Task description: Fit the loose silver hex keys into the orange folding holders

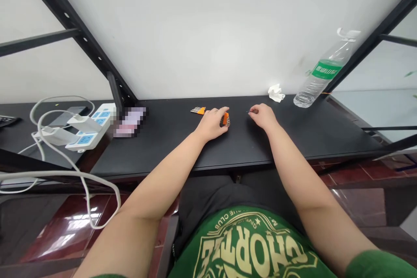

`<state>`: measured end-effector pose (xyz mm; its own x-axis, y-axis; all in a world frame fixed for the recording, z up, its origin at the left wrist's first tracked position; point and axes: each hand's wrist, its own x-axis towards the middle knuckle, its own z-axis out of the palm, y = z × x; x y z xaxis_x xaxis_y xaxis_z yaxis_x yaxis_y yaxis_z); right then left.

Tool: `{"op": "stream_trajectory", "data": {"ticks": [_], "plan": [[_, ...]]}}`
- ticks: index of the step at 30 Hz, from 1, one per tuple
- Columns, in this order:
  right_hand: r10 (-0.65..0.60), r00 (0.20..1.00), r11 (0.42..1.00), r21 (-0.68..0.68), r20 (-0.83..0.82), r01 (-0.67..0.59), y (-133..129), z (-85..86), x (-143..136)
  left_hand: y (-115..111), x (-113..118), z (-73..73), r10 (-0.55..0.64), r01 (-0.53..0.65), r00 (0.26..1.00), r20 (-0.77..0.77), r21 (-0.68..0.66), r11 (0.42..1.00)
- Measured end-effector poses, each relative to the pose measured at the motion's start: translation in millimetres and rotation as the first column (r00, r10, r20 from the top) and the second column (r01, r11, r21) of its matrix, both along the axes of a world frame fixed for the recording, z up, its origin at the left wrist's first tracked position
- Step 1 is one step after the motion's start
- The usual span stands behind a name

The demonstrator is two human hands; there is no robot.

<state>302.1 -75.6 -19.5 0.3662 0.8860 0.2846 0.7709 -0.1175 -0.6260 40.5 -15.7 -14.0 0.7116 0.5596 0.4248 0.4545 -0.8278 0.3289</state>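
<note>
My left hand (214, 124) curves its thumb and fingers around an orange bit holder (225, 119) with several metal bits in it. A second orange bit holder (202, 110), with a row of metal bits (196, 110), lies just behind that hand on the black tabletop (169, 139). To the right, my right hand (261, 115) pinches a small, thin bluish bit (248, 111) between thumb and fingertips. Most of this piece is covered by the fingers, and its exact shape is too small to make out. The two hands are apart.
A crumpled white tissue (276, 93) and a clear plastic bottle (321, 76) with a green label stand by the wall. On the left are a blurred-out phone-like item (130, 121), a white power strip (93, 128) with chargers, and looping white cables (86, 191). Black metal frames (81, 37) flank the desk.
</note>
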Motion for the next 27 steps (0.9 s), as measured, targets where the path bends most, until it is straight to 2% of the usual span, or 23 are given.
{"op": "stream_trajectory", "data": {"ticks": [3,6,11,15,18,20,22,23,25,27], "plan": [[-0.041,0.981,0.987,-0.144,0.19,0.069,2.3,-3.6,13.9,3.5,-1.1,-1.6,0.034,-0.033,0.999,0.016,-0.067,0.997],[-0.017,0.956,0.966,-0.243,0.295,0.092,1.9,-0.3,8.8,3.5,-2.1,0.3,0.063,-0.063,0.998,-0.011,-0.074,0.995],[0.002,0.935,0.909,-0.391,0.355,0.146,1.3,9.5,-10.8,0.6,-2.8,3.7,0.058,-0.061,0.997,-0.055,-0.058,0.996],[0.078,0.942,0.903,-0.423,0.327,0.072,1.5,7.1,-16.1,-0.3,-1.4,2.2,0.045,-0.046,0.999,-0.013,-0.087,0.995],[0.112,0.97,0.942,-0.335,0.218,-0.034,0.0,2.3,-15.8,0.0,-0.7,1.1,0.047,-0.046,0.999,0.002,-0.105,0.993],[0.141,0.987,0.968,-0.221,0.072,-0.122,-0.9,-0.3,-17.0,1.2,-0.6,0.2,0.048,-0.048,0.999,-0.001,-0.102,0.994],[0.192,0.973,0.976,-0.077,-0.129,-0.203,-0.5,-2.2,-21.4,3.1,-0.6,-1.1,0.049,-0.049,0.999,-0.003,-0.092,0.995],[0.229,0.942,0.971,-0.004,-0.244,-0.237,0.0,-2.8,-24.9,4.0,-0.6,-1.7,0.049,-0.049,0.999,-0.003,-0.085,0.995],[0.322,0.829,0.946,0.136,-0.457,-0.293,1.0,-2.9,-34.0,5.1,-0.3,-2.6,0.047,-0.046,0.999,0.006,-0.076,0.996],[0.403,0.706,0.915,0.241,-0.583,-0.323,0.9,-1.8,-44.1,4.9,0.2,-2.8,0.042,-0.039,0.999,0.027,-0.085,0.996]]}}
